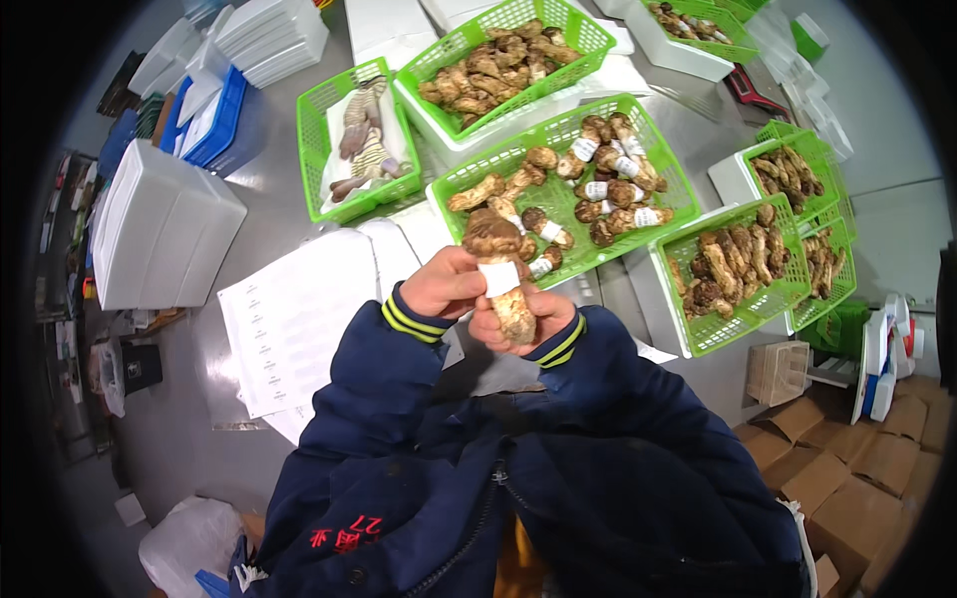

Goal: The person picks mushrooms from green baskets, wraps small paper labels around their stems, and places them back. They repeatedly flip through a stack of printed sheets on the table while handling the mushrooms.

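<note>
Between my two hands is a large brown-capped mushroom with a thick pale stem and a white label around its middle. My left hand grips it at the label's left side, thumb on the paper. Lower down, my right hand has its fingers curled round the stem from the right. Just beyond my hands lies a green basket holding several mushrooms, many with white label bands and some bare. To my left, a sheet of printed labels lies on the metal table.
Another green basket heaped with mushrooms stands farther back. Beside it, a green basket holds a pair of striped gloves. More mushroom baskets stand at right. White foam boxes are at left; cardboard boxes lie lower right.
</note>
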### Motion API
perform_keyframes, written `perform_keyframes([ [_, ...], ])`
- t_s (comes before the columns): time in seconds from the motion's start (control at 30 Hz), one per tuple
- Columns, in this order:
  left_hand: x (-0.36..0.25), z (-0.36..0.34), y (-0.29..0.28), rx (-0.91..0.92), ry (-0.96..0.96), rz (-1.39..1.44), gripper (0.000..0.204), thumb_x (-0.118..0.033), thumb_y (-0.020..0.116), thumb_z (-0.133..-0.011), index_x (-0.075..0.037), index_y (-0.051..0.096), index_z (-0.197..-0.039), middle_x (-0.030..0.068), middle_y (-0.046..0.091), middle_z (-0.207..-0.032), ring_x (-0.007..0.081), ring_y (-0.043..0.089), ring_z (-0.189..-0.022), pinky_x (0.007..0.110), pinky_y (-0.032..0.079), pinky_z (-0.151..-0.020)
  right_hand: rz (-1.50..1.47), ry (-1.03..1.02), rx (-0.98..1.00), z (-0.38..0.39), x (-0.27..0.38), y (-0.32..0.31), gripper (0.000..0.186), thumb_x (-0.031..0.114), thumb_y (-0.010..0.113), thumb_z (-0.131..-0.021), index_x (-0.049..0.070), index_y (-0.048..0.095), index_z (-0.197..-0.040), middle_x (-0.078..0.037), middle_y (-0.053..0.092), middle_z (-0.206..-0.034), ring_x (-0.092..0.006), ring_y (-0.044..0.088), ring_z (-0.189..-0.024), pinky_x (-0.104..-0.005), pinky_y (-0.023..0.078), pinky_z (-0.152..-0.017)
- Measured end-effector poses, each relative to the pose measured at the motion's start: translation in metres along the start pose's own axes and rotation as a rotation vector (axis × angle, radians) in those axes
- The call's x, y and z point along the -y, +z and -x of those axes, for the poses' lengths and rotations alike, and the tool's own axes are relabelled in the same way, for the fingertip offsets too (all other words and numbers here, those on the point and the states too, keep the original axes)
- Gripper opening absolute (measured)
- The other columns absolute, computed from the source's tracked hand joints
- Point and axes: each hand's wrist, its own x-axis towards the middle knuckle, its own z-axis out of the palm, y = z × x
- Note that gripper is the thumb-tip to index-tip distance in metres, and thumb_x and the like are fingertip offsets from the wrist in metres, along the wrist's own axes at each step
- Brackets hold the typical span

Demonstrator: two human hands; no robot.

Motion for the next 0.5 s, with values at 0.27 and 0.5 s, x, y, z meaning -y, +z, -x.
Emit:
perform_keyframes([
  [0.27, 0.018, 0.006, -0.012, -0.447, -0.019, 0.014, 0.046, -0.032, 0.055, -0.087, -0.003, 0.045, -0.122, 0.0061, 0.053, -0.111, 0.0181, 0.05, -0.104, 0.035, 0.041, -0.085, 1.099, -0.184, -0.616, 0.009, 0.062, 0.011, 0.027, 0.013, 0.062, -0.081, -0.007, 0.058, -0.099, -0.009, 0.064, -0.088, -0.0142, 0.061, -0.076, -0.0243, 0.049, -0.069],
  [0.5, 0.038, 0.026, -0.014, -0.623, -0.004, 0.09, 0.032, -0.022, 0.054, -0.088, -0.002, 0.052, -0.113, 0.0059, 0.058, -0.092, 0.0149, 0.055, -0.086, 0.028, 0.044, -0.074, 2.808, 0.006, -1.244, 0.004, 0.103, -0.034, 0.019, 0.02, 0.066, -0.067, 0.002, 0.059, -0.069, -0.013, 0.06, -0.073, -0.0291, 0.06, -0.071, -0.0367, 0.048, -0.065],
])
